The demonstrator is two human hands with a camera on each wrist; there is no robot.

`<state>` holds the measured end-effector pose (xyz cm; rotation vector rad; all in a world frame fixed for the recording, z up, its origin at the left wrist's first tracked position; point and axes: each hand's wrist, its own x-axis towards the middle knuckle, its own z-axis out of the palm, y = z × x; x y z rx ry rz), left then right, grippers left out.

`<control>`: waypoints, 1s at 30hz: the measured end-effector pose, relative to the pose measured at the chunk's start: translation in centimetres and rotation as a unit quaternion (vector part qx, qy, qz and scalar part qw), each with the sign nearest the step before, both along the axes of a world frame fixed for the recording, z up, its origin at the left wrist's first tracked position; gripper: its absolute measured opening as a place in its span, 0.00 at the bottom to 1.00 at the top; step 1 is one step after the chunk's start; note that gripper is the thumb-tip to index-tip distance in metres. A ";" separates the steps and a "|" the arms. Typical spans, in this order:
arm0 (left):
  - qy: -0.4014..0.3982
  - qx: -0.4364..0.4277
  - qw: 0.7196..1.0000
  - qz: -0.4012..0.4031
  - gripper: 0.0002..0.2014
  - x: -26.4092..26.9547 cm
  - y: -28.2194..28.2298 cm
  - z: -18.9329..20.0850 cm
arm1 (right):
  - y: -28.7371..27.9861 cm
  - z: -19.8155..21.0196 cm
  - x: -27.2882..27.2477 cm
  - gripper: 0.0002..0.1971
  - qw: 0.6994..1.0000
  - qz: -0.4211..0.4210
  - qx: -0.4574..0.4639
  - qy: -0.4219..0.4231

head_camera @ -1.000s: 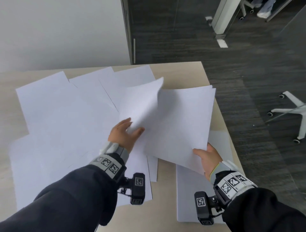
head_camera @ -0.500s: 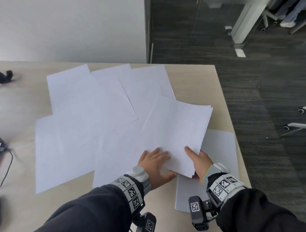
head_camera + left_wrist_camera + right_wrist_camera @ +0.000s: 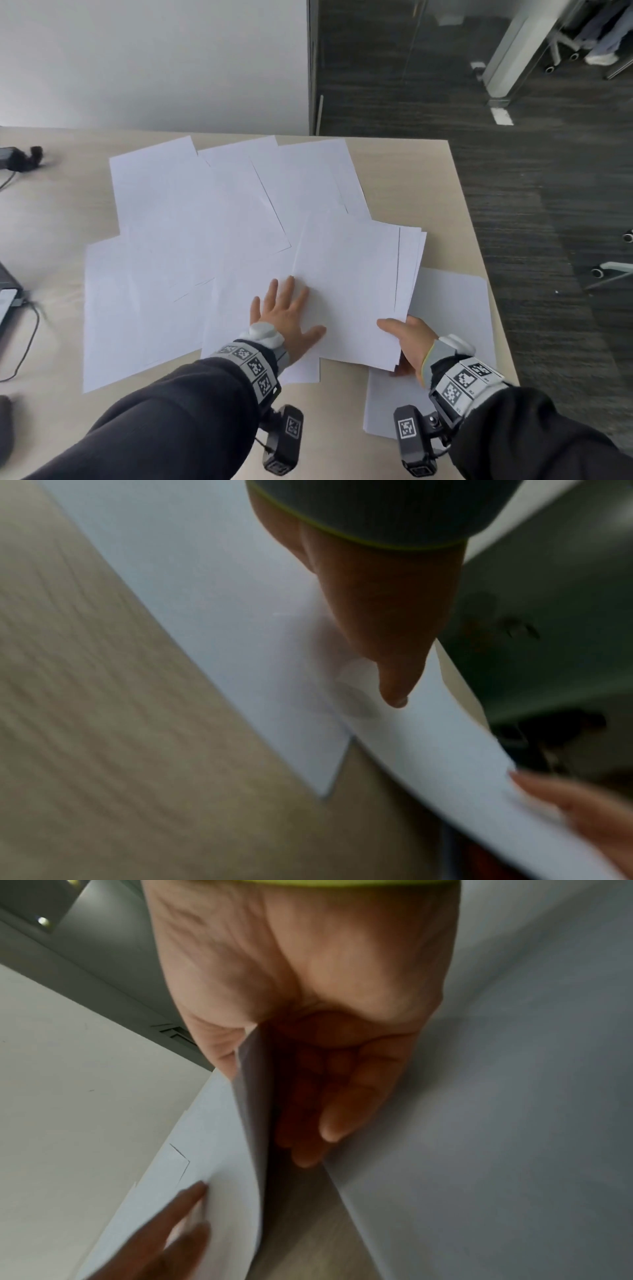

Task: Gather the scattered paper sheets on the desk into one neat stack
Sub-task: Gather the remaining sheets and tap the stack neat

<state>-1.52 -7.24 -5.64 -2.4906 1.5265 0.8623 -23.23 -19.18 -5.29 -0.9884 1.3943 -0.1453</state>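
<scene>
White paper sheets (image 3: 164, 219) lie scattered and overlapping across the beige desk (image 3: 424, 178). A small uneven stack of sheets (image 3: 356, 284) sits at the near right. My right hand (image 3: 407, 339) pinches its near corner, thumb on top and fingers underneath, as the right wrist view shows at the stack's edge (image 3: 250, 1096). My left hand (image 3: 284, 311) lies flat with fingers spread on a loose sheet, its thumb (image 3: 394, 669) resting on the stack. One more sheet (image 3: 452, 308) lies under the stack by the desk's right edge.
A dark device (image 3: 20, 161) and a black cable (image 3: 27, 342) sit along the desk's left side. The desk ends just right of the stack, with dark floor and a chair base (image 3: 609, 270) beyond. A white wall stands behind the desk.
A second ago my left hand held a curling sheet over the stack. That sheet now lies flat on it, the stack has come down lower, and my left hand has spread flat.
</scene>
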 end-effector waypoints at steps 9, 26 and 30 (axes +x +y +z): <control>0.014 -0.059 0.997 -0.040 0.41 3.0 -0.7 -0.2 | -0.8 -0.3 1.2 0.09 0.996 0.026 -0.077 0.039; -0.035 -0.008 0.953 0.302 0.62 15.4 -5.9 -1.2 | -2.7 -0.7 4.6 0.10 0.992 -0.024 -0.095 0.074; -0.036 -0.030 0.954 0.295 0.56 16.0 -5.0 -1.7 | -2.8 -0.6 4.6 0.09 0.993 -0.026 -0.093 0.068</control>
